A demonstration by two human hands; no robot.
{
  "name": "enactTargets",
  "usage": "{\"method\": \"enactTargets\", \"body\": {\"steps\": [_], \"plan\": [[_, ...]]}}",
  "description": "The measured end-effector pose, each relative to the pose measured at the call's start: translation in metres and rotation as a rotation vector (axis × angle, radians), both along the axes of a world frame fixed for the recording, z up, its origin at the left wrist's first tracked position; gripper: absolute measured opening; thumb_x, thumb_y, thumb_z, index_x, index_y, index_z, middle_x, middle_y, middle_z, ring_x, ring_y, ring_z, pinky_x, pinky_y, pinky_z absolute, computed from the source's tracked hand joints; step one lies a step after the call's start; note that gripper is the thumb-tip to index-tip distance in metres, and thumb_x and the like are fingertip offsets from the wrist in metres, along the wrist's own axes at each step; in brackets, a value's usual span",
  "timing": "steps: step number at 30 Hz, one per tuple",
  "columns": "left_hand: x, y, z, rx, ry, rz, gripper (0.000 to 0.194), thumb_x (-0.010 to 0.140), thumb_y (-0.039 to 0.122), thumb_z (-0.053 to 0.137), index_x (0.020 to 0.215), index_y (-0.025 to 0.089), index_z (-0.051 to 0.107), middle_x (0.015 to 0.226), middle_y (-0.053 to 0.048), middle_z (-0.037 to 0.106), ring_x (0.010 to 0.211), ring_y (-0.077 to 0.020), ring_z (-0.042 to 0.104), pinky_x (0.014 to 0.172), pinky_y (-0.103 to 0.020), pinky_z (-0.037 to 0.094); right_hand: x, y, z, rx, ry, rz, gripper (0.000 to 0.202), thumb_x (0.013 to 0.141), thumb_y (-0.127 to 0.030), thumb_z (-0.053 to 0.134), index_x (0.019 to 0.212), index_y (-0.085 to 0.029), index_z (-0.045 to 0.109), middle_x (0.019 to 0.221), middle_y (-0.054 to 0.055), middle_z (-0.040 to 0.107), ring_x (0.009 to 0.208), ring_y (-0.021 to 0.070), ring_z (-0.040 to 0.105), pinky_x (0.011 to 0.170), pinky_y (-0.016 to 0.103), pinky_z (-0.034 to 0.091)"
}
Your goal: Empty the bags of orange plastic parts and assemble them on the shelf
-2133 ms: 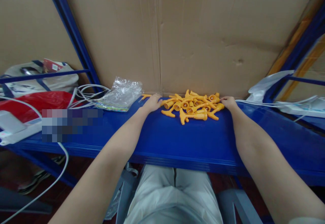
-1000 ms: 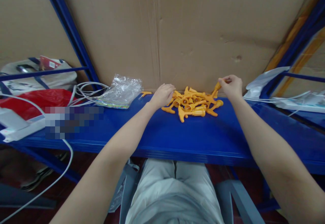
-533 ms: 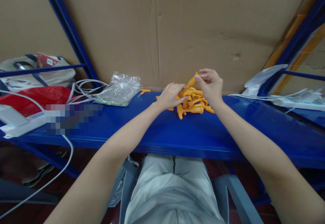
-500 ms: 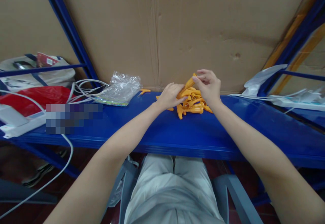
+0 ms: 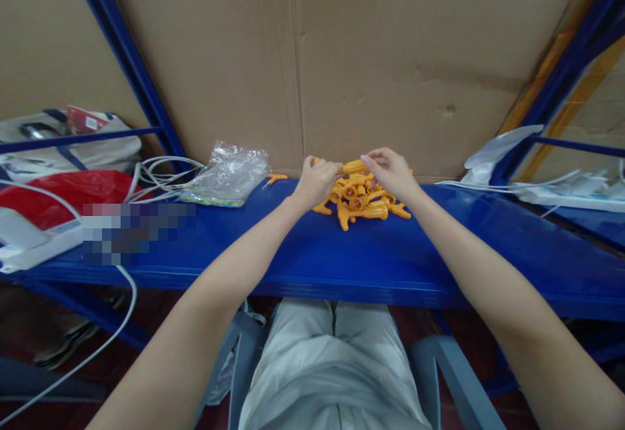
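Observation:
Above a pile of yellow-orange plastic pieces (image 5: 374, 210), a yellow piece (image 5: 354, 167) is held level between both hands. My left hand (image 5: 319, 179) is closed round its left end, with a bit of yellow showing over the fingers. At the other end, the fingertips of my right hand (image 5: 388, 168) pinch it. The pile rests on the blue tabletop (image 5: 312, 254), just below the hands. Farther left, a single yellow piece with a metal spiral (image 5: 277, 177) lies by the cardboard.
A clear plastic bag (image 5: 229, 173), white cables (image 5: 163, 173), a red bag (image 5: 88, 189) and a white power strip (image 5: 43, 248) lie on the left. A cardboard wall (image 5: 371, 59) stands behind. On the right are white plastic (image 5: 493, 153) and another white strip (image 5: 576, 196).
The held yellow piece has gone from tilted to nearly level. My right hand has moved down and a little left; my left hand has shifted slightly left.

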State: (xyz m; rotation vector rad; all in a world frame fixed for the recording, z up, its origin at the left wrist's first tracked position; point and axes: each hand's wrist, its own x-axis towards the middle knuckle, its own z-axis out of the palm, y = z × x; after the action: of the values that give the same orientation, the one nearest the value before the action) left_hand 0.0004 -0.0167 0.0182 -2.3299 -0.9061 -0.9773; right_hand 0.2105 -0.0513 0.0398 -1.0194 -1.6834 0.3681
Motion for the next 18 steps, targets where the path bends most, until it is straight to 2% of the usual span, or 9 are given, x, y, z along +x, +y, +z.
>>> {"method": "enactTargets", "body": {"steps": [3,6,11,18], "plan": [[0.000,-0.002,0.002,-0.042,0.073,0.006,0.026,0.100,0.023,0.042,0.109,0.017,0.065,0.103,-0.014,0.074,0.103,-0.0273,0.064,0.094,-0.044,0.042,0.004,-0.004,0.005,-0.086,-0.077,0.040,0.051,0.082,-0.071,0.067,0.087,-0.021,0.063,0.066,0.001,0.063,0.047,0.0115,0.055,0.045,0.025,0.047],[0.000,-0.003,0.002,-0.097,0.142,0.037,0.026,0.100,0.027,0.042,0.103,0.016,0.065,0.100,-0.014,0.073,0.100,-0.0290,0.065,0.088,-0.041,0.043,0.009,-0.002,0.004,-0.108,-0.119,0.067,0.047,0.082,-0.066,0.071,0.088,-0.020,0.063,0.065,0.000,0.062,0.049,0.0124,0.056,0.047,0.026,0.048],[-0.001,-0.003,0.003,-0.125,0.160,0.044,0.027,0.100,0.030,0.040,0.104,0.017,0.064,0.098,-0.014,0.073,0.097,-0.0293,0.066,0.086,-0.041,0.043,0.017,0.008,-0.003,-0.059,-0.164,0.146,0.040,0.083,-0.059,0.073,0.098,-0.023,0.065,0.081,0.002,0.066,0.061,0.0148,0.061,0.056,0.030,0.055],[-0.002,-0.004,0.005,-0.163,0.161,0.038,0.028,0.101,0.031,0.041,0.104,0.016,0.064,0.100,-0.015,0.073,0.099,-0.0296,0.067,0.088,-0.041,0.042,0.024,0.007,0.000,0.072,-0.239,0.195,0.037,0.076,-0.042,0.079,0.104,-0.024,0.065,0.098,0.004,0.068,0.095,0.0210,0.065,0.084,0.039,0.059]]}}
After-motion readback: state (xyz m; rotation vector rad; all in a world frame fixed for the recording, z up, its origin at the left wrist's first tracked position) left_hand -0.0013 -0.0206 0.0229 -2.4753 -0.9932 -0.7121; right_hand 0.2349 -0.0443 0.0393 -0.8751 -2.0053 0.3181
